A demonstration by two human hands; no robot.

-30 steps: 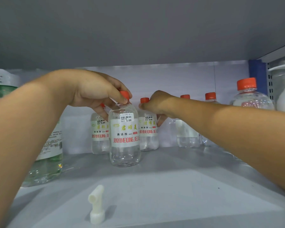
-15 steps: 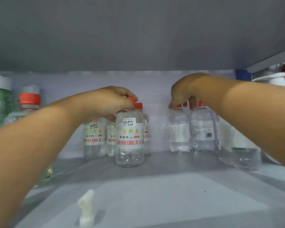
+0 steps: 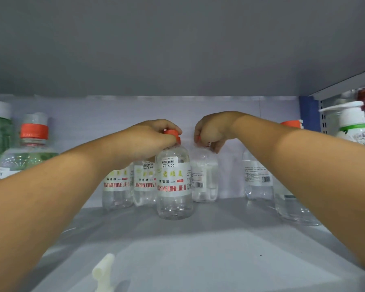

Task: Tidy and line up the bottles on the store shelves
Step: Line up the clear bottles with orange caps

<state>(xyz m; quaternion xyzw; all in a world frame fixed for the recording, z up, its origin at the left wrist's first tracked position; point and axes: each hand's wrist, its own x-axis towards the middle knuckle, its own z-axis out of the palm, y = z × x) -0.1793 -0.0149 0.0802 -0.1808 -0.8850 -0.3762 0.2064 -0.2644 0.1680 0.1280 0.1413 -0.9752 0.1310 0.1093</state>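
Just one view here, head-worn cam, up close and peeking forward into the grey metal shelf (image 3: 198,249); clear orange-capped plastic bottles (image 3: 174,186) at 12 o'clock, both forearms reaching in.

A pale grey metal shelf board (image 3: 198,260) is closed off at the far side by a light lilac back panel (image 3: 114,110). A dark grey shelf underside (image 3: 177,43) is seen overhead, and a blue upright post (image 3: 309,113) is seen at the far right.

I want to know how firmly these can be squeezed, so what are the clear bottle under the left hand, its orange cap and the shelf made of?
Clear orange-capped bottle: probably thin glossy plastic; see-through, moulded dimples at its base.
Ribbed orange cap: matte plastic, likely; ridged side.
Grey shelf board: looks like painted metal; smooth, soft sheen.
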